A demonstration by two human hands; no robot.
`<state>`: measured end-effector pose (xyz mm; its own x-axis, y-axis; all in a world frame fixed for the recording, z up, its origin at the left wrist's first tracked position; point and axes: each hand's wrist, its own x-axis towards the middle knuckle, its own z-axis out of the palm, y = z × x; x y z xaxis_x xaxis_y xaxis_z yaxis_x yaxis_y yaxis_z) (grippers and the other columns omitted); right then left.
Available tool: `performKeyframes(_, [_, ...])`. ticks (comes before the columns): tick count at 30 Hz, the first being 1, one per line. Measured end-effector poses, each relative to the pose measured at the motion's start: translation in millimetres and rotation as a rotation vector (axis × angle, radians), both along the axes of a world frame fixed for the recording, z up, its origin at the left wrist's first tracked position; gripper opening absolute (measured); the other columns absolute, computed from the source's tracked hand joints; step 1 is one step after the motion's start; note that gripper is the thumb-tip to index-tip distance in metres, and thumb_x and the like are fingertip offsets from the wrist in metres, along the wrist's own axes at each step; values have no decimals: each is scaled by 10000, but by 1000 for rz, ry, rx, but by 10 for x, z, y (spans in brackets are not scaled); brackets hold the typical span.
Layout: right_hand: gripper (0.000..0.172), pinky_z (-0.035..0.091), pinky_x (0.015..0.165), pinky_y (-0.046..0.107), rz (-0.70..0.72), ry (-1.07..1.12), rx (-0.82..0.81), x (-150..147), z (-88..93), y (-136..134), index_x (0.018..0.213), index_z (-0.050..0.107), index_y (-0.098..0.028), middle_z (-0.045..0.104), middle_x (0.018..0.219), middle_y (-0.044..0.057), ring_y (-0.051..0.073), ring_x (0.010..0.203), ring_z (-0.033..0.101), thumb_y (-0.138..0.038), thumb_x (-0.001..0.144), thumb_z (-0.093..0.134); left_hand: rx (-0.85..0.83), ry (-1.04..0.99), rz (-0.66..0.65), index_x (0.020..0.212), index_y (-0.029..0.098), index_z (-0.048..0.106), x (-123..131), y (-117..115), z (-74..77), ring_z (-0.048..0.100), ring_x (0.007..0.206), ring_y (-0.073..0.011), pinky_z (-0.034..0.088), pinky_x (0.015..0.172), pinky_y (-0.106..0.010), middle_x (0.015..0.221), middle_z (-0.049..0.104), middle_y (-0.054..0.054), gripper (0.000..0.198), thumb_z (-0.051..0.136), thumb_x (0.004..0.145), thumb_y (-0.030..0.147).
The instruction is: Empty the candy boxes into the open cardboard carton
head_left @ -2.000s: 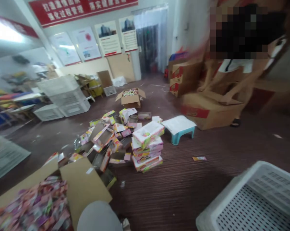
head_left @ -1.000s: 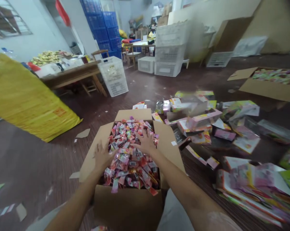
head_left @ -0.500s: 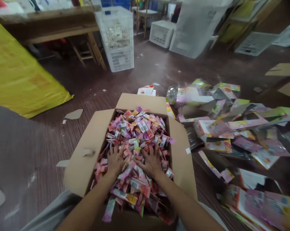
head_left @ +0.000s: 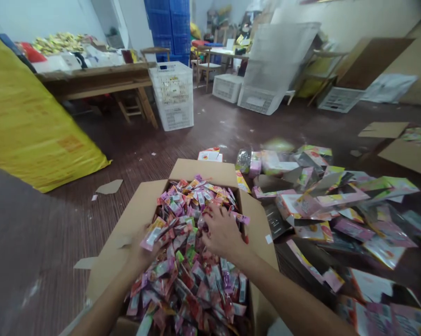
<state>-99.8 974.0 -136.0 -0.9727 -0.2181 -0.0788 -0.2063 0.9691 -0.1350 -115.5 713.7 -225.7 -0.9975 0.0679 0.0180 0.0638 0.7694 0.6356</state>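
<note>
An open cardboard box [head_left: 148, 200] stands before me, filled with many small pink, red and purple wrapped packets [head_left: 196, 275]. At the box's left side, my left hand [head_left: 143, 245], slightly blurred, is closed around a few packets [head_left: 156, 232] that lie across its fingers. My right hand [head_left: 224, 233] is over the right part of the pile. Its fingers curl down onto packets near the middle, and the fingertips are partly hidden among the wrappers.
Torn, flattened printed cartons [head_left: 311, 200] cover the floor to the right. A large yellow sack [head_left: 49, 135] stands left. Beyond the box are stacked white crates [head_left: 175, 102], a wooden table [head_left: 101, 81] and a tall translucent stack of crates [head_left: 273, 65]. Another cardboard box [head_left: 406, 154] sits far right.
Both hands were spread flat on the pile. Now the left has moved left and lifted with packets, while the right has curled its fingers. The packets have shifted, and the view has tilted up.
</note>
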Motion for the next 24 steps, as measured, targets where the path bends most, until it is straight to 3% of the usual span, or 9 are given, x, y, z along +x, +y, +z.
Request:
performKeyframes(3, [527, 340, 1121, 651, 34, 90, -21, -457, -34, -51, 1423, 586, -253, 363, 1628, 154, 396, 1432, 366, -501, 970, 479, -181, 12, 16, 1142, 123, 675, 237, 299, 200, 639, 1104, -297, 525, 1010, -445, 1155, 687, -153, 365, 512, 817, 103])
performKeyframes(6, [683, 166, 1136, 797, -34, -81, -22, -773, -436, 16, 1559, 416, -361, 273, 1688, 100, 440, 1522, 217, -687, 959, 416, -362, 16, 64, 1328, 66, 630, 358, 671, 241, 555, 1306, -357, 458, 1114, -507, 1402, 598, -229, 494, 506, 851, 85])
performKeyframes(11, [685, 179, 1130, 806, -229, -93, -38, -800, -1141, 219, 1575, 375, -395, 162, 1724, 73, 443, 1552, 156, -724, 979, 293, -440, -32, -136, 1544, 304, 459, 262, 867, -183, 324, 1526, -352, 278, 1219, -636, 1664, 338, -119, 522, 410, 1025, 327])
performKeyframes(13, [673, 195, 1117, 809, -239, -72, -20, -820, -1256, 242, 1568, 386, -396, 142, 1728, 78, 444, 1547, 169, -715, 987, 272, -439, -88, -185, 1574, 308, 400, 142, 849, -349, 244, 1560, -343, 193, 1235, -667, 1689, 267, -122, 542, 363, 1043, 411])
performKeyframes(15, [699, 196, 1107, 814, -230, -99, -6, -908, -1295, 257, 1579, 366, -383, 131, 1728, 96, 453, 1537, 185, -729, 979, 276, -430, -144, -210, 1598, 299, 342, -10, 829, -388, 173, 1580, -338, 157, 1237, -674, 1708, 194, -133, 573, 345, 1045, 448])
performKeyframes(17, [747, 180, 1098, 821, -217, -146, -10, -1042, -1305, 300, 1594, 346, -346, 124, 1723, 132, 466, 1527, 195, -747, 968, 276, -413, -237, -301, 1612, 299, 299, -164, 794, -283, 152, 1583, -338, 151, 1235, -676, 1719, 144, -130, 598, 370, 1039, 456])
performKeyframes(20, [772, 157, 1076, 833, -138, -153, -55, -1216, -1320, 407, 1583, 381, -267, 125, 1705, 193, 457, 1525, 192, -728, 984, 229, -397, -287, -410, 1597, 315, 335, -287, 636, 35, 149, 1584, -341, 50, 1226, -708, 1700, 237, -121, 590, 423, 1028, 446])
performKeyframes(22, [742, 170, 1080, 817, -59, -66, -89, -1195, -1291, 456, 1569, 407, -230, 135, 1696, 205, 431, 1530, 180, -675, 1009, 209, -319, -191, -382, 1574, 302, 395, -209, 432, 253, 174, 1580, -322, 90, 1252, -647, 1690, 280, -113, 581, 483, 1009, 406])
performKeyframes(24, [703, 178, 1100, 788, -32, 78, -113, -965, -1172, 441, 1558, 427, -211, 140, 1694, 198, 420, 1536, 156, -627, 1022, 241, -184, -37, -256, 1534, 255, 467, 42, 157, 422, 273, 1551, -281, 195, 1267, -535, 1653, 367, -121, 566, 532, 978, 332])
